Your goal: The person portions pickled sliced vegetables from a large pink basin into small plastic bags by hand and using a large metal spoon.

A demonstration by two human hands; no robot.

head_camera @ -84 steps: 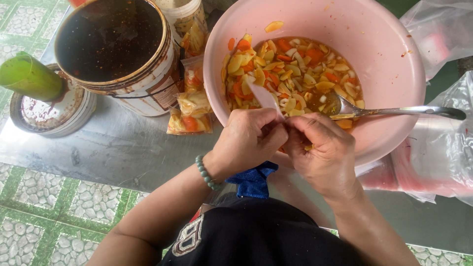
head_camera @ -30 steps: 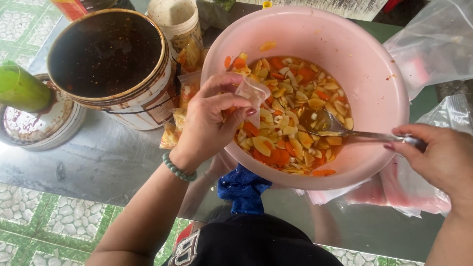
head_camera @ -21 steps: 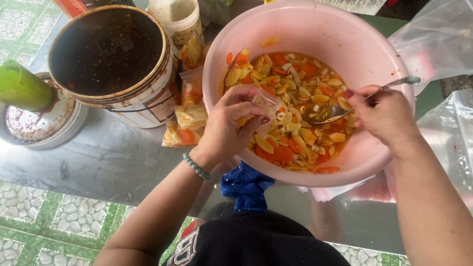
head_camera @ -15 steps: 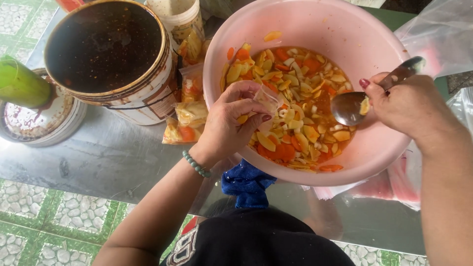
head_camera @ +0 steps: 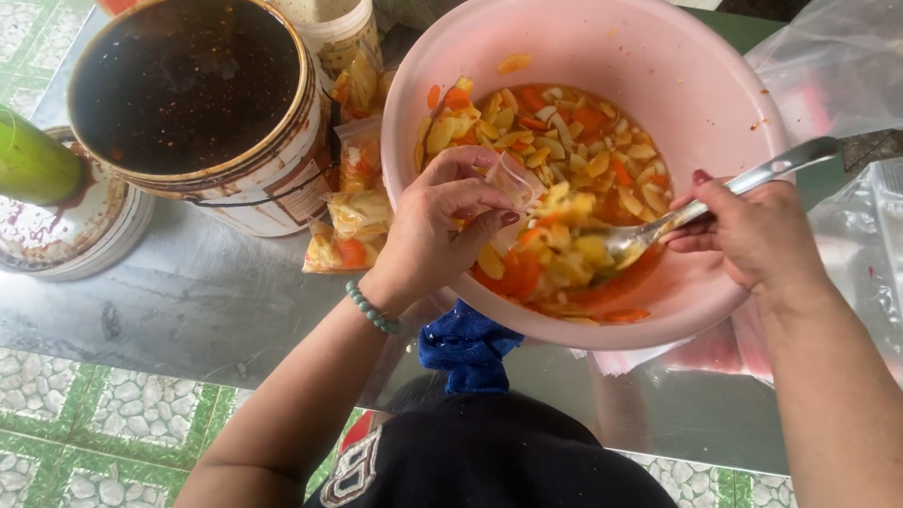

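My left hand holds a small clear plastic bag open over the near side of a big pink bowl. The bowl holds sliced yellow and orange pickled vegetables in reddish liquid. My right hand grips a metal spoon by its handle. The spoon's bowl is dipped in the vegetables just right of the bag, loaded with yellow slices. A bead bracelet circles my left wrist.
A large tin of dark liquid stands at the upper left, beside a green bottle on a round lid. Filled small bags of vegetables lie between tin and bowl. Clear plastic bags lie at right. A blue cloth hangs at the metal table's edge.
My right hand took hold of the spoon, lifted it, then lowered it back into the vegetables toward the bag. My left hand stayed over the bowl holding the bag.
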